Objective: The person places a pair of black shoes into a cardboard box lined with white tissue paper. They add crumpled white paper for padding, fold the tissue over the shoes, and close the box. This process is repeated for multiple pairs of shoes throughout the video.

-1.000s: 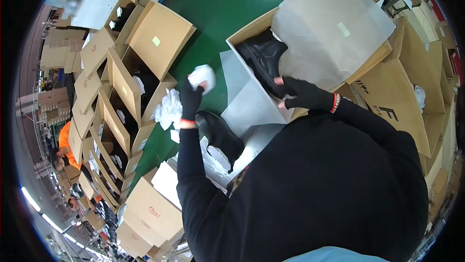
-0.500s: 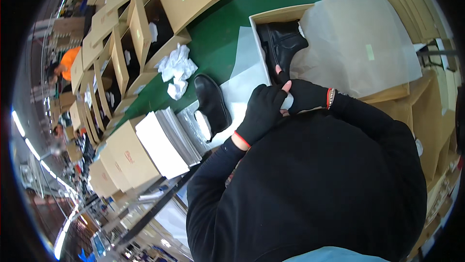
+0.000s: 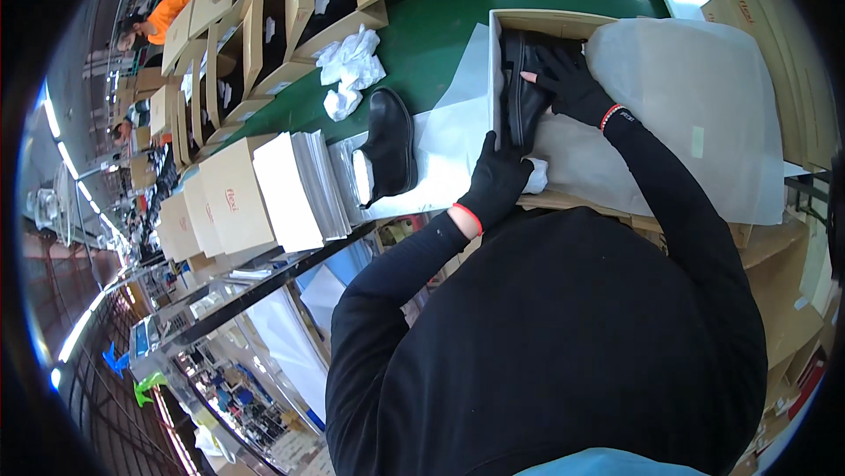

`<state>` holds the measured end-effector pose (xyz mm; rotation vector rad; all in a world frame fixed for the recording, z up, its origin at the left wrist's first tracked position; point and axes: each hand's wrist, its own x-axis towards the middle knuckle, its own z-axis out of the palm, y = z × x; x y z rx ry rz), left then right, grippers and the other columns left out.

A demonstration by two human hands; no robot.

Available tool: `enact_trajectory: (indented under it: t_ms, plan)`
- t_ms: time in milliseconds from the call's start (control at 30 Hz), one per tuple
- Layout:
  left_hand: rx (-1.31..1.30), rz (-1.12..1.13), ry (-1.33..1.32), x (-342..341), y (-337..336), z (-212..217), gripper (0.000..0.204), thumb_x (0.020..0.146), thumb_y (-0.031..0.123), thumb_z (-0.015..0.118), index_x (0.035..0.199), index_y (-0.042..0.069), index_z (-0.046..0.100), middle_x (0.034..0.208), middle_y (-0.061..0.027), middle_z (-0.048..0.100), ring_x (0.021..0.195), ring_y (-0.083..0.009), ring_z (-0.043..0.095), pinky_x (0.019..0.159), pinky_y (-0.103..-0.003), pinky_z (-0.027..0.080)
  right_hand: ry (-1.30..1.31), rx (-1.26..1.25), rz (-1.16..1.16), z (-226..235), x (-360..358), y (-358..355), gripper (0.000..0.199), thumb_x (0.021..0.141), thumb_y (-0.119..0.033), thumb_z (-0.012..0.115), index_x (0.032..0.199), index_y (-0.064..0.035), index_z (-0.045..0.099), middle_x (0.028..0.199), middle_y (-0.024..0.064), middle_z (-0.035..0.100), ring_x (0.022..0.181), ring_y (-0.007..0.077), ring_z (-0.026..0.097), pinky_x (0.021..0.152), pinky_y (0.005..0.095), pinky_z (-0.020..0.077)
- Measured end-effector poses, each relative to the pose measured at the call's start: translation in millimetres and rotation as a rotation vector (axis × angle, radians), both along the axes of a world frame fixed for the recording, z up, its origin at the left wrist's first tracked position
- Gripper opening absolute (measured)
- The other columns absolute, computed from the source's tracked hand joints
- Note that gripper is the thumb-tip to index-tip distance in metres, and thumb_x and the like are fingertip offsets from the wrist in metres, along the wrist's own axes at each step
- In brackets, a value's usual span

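A black ankle boot (image 3: 523, 113) lies on its side in an open cardboard shoe box (image 3: 495, 67). My right hand (image 3: 576, 89), in a black fingerless glove, reaches into the box and grips the boot from above, thumb across it, hiding much of its shaft. At the box's near left corner, my gloved left hand (image 3: 495, 184) curls by the boot's lower end. A white paper wad (image 3: 535, 177) shows under its fingers, apparently held; the fingertips are partly hidden. To the left, another black ankle boot (image 3: 387, 146) with white stuffing in its opening lies on white sheets.
Translucent tissue paper (image 3: 687, 115) drapes over the box's right side. Crumpled white paper (image 3: 350, 62) lies on the green tabletop (image 3: 440, 32). A stack of white sheets (image 3: 295, 190) stands beside cardboard boxes (image 3: 233, 199). Open shoe boxes (image 3: 299, 1) line the far left, near a person in orange (image 3: 172, 14).
My right hand has moved away from my left hand and up onto the boot in the box. My left hand stays low by the white wad. The whole view has shifted.
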<state>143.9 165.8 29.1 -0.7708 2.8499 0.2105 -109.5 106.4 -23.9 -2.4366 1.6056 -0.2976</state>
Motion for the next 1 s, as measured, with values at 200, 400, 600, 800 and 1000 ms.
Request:
enact_trajectory:
  t_ms: [200, 400, 600, 800, 1000]
  plan:
    - [0.028, 0.167, 0.137, -1.0, -22.3, 32.2, 0.028, 0.076, 0.018, 0.063, 0.103, 0.01, 0.064, 0.1, -0.0092, 0.063, 0.099, -0.0273, 0.057, 0.096, -0.049, 0.037, 0.005, -0.021, -0.045, -0.3, 2.3, -3.0, 0.092, 0.068, -0.022, 0.078, 0.147, -0.03, 0.032, 0.156, 0.0141, 0.017, 0.143, 0.038, 0.016, 0.112, 0.0604, 0.0162]
    - [-0.248, 0.738, 0.411, 82.0, -43.8, -25.6, 0.051, 0.085, 0.034, 0.062, 0.124, 0.004, 0.052, 0.119, -0.0179, 0.052, 0.11, -0.0355, 0.048, 0.096, -0.049, 0.035, -0.332, 0.057, -0.034, 42.6, -1.5, 27.5, 0.074, 0.079, -0.024, 0.072, 0.144, -0.0172, 0.037, 0.147, 0.0126, 0.036, 0.133, 0.0315, 0.037, 0.109, 0.0466, 0.0304]
    - [0.207, 0.937, 0.516, 111.9, -41.8, -68.8, 0.022, 0.084, 0.025, 0.064, 0.09, 0.006, 0.056, 0.09, -0.0129, 0.063, 0.087, -0.0331, 0.06, 0.08, -0.043, 0.046, -0.44, 0.24, -0.055, 83.7, -6.0, 82.1, 0.058, 0.084, -0.024, 0.067, 0.137, -0.0116, 0.047, 0.134, 0.0142, 0.053, 0.119, 0.0295, 0.053, 0.1, 0.0397, 0.0417]
    - [0.576, 0.317, 0.763, 1.7, -14.2, 67.6, 0.021, 0.091, 0.013, 0.057, 0.11, 0.005, 0.055, 0.089, -0.0138, 0.063, 0.075, -0.0274, 0.064, 0.066, -0.039, 0.05, -1.029, 0.314, 0.029, 221.0, 40.6, 60.1, 0.045, 0.087, -0.015, 0.066, 0.13, -0.0077, 0.054, 0.128, 0.0109, 0.057, 0.115, 0.0238, 0.057, 0.098, 0.0359, 0.0434]
    - [0.637, -0.14, 0.57, -64.8, 28.9, 28.9, 0.034, 0.087, 0.013, 0.061, 0.119, 0.006, 0.052, 0.106, -0.0165, 0.059, 0.087, -0.0322, 0.064, 0.072, -0.04, 0.05, -0.781, 0.111, 0.534, 203.9, 134.8, 37.6, 0.067, 0.075, -0.033, 0.075, 0.13, -0.0029, 0.052, 0.131, 0.0168, 0.053, 0.124, 0.0329, 0.047, 0.103, 0.0428, 0.0373]
